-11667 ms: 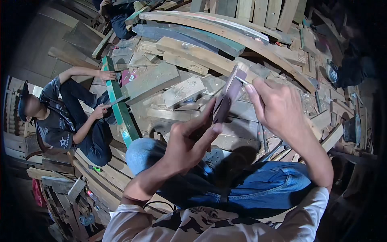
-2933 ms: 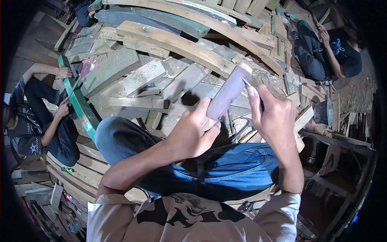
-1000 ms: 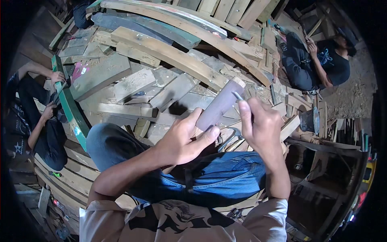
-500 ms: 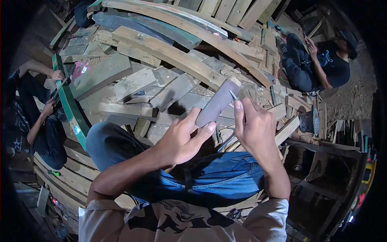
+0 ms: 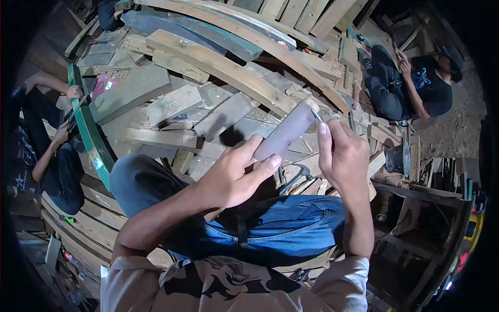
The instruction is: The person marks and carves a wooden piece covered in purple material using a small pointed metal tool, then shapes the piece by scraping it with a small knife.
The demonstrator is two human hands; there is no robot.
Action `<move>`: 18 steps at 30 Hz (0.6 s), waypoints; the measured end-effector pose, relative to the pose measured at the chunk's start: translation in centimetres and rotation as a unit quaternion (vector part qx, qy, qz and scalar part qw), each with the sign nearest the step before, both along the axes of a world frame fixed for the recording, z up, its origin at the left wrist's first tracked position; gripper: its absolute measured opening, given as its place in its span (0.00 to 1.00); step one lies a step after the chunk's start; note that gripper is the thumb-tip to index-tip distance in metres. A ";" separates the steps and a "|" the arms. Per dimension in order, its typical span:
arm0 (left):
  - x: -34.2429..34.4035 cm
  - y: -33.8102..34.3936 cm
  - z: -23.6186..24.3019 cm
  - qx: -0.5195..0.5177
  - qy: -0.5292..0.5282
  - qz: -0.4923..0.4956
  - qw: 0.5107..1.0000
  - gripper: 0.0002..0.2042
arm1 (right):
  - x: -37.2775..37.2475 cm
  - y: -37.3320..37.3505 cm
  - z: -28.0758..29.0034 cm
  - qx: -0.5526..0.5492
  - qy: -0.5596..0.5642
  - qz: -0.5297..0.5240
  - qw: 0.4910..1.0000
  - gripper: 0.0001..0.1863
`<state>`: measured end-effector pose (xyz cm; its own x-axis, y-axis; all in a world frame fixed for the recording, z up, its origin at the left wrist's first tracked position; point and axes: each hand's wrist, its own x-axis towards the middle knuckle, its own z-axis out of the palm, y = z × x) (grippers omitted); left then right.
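Note:
I sit cross-legged, blue jeans below my hands. My left hand (image 5: 239,182) grips a block wrapped in grey-purple sheet, perhaps sandpaper (image 5: 280,130), tilted up to the right, pale wood showing at its top end. My right hand (image 5: 340,156) pinches a slim pointed metal tool (image 5: 317,117) at the block's upper right side; whether its tip touches, I cannot tell. Under and beyond the block lie loose plank offcuts (image 5: 174,104) and a claw hammer (image 5: 299,173).
Co-workers sit at left (image 5: 57,161) and right (image 5: 426,88), the left one holding a green-painted beam (image 5: 91,135). Another person's dark-clothed leg shows at top left. Long curved timbers (image 5: 218,62) cross the top. A dark wooden frame (image 5: 416,234) stands at lower right.
Since half a second ago my right hand has shifted right and up, the tool's tip toward the block's edge. Over the longer span the view has shifted, showing the right co-worker more fully.

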<state>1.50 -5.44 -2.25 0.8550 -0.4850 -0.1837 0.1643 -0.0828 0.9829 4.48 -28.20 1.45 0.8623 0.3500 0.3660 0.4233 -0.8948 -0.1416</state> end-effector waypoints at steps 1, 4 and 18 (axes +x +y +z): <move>0.1 -0.1 0.0 -0.008 -0.007 0.005 1.000 0.18 | 0.0 0.0 -0.1 0.003 0.004 -0.002 1.000 0.12; 0.4 -0.2 0.3 0.015 0.017 -0.001 1.000 0.17 | -0.3 0.2 -0.1 0.010 0.012 -0.006 1.000 0.12; 1.3 0.9 -0.9 0.115 -0.184 -0.034 0.976 0.13 | 0.8 -2.5 0.1 0.214 0.168 0.089 0.958 0.18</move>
